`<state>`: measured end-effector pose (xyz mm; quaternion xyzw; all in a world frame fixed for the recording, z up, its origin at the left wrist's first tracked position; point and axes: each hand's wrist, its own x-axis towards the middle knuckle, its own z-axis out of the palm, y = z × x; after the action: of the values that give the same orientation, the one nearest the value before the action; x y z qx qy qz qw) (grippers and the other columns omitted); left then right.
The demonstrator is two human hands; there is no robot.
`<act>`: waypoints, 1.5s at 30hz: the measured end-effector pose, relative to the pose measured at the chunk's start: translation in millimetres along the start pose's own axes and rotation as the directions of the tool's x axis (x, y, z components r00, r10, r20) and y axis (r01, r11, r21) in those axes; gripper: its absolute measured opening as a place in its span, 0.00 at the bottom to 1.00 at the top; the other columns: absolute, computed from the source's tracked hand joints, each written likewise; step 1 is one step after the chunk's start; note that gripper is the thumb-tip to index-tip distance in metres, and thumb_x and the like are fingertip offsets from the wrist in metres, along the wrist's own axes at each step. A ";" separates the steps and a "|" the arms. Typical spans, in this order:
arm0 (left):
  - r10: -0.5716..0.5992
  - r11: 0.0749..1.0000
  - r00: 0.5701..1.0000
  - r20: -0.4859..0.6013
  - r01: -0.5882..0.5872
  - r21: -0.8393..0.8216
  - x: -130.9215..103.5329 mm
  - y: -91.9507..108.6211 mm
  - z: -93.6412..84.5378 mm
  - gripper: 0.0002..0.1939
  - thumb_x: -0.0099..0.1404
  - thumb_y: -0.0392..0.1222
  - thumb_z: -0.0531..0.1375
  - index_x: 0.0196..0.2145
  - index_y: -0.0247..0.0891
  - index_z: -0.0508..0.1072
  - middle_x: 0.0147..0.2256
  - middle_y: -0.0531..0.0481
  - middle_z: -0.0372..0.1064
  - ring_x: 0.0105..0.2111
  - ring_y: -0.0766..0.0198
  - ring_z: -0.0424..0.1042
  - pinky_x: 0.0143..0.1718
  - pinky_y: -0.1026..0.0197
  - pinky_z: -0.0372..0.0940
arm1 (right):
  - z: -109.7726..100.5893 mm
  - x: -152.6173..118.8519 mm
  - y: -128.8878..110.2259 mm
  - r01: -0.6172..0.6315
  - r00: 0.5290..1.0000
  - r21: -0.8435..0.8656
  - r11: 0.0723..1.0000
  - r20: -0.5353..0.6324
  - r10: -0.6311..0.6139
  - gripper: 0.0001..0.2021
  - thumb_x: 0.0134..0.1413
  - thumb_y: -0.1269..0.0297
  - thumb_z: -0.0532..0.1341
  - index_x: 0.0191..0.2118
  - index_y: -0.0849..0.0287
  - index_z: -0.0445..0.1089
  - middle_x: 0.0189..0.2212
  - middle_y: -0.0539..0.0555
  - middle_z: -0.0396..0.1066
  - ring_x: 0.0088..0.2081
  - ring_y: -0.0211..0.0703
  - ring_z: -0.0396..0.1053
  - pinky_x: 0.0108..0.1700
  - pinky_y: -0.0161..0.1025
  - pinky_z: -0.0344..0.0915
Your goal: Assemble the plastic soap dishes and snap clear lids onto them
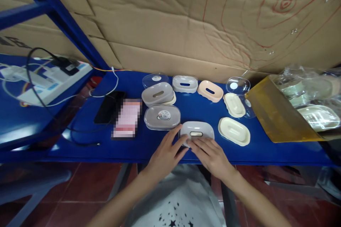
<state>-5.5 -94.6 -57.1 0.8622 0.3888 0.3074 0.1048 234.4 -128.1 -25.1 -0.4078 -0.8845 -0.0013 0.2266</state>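
A pale grey soap dish (pixel 197 126) with a slot in its middle lies near the table's front edge. My left hand (pixel 165 150) grips its left end, fingers bent over the rim and thumb at the front. My right hand (pixel 211 156) has its fingers closed over the dish's front side; its thumb is partly hidden. Just left of them is a lidded grey soap dish (pixel 151 117) with a round label. To the right lies a cream soap dish tray (pixel 234 131), apart from my hands.
Behind stand more soap dishes: greyish (pixel 151 94), white (pixel 177 82), peach (pixel 202 93) and cream (pixel 234 103), with clear lids (pixel 241 81). A box (pixel 261 113) of wrapped dishes stands right. Phones (pixel 128 117), cables and a power strip (pixel 37 92) are left; cardboard (pixel 160 17) rises behind.
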 end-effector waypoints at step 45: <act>-0.103 0.985 0.991 0.086 0.114 -0.131 -1.9 -1.3 -1.2 0.29 0.81 0.52 0.56 0.74 0.50 0.56 0.73 0.40 0.56 0.71 0.46 0.64 0.66 0.43 0.71 | -16.4 4.5 47.9 -0.021 0.991 0.151 0.988 0.136 0.001 0.31 0.69 0.56 0.64 0.72 0.52 0.60 0.73 0.61 0.61 0.77 0.61 0.50 0.74 0.68 0.55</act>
<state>-8.0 -95.2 -57.6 0.8421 0.4089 0.2925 0.1950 273.0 -95.9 -17.3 -0.3934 -0.8931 0.0952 0.1964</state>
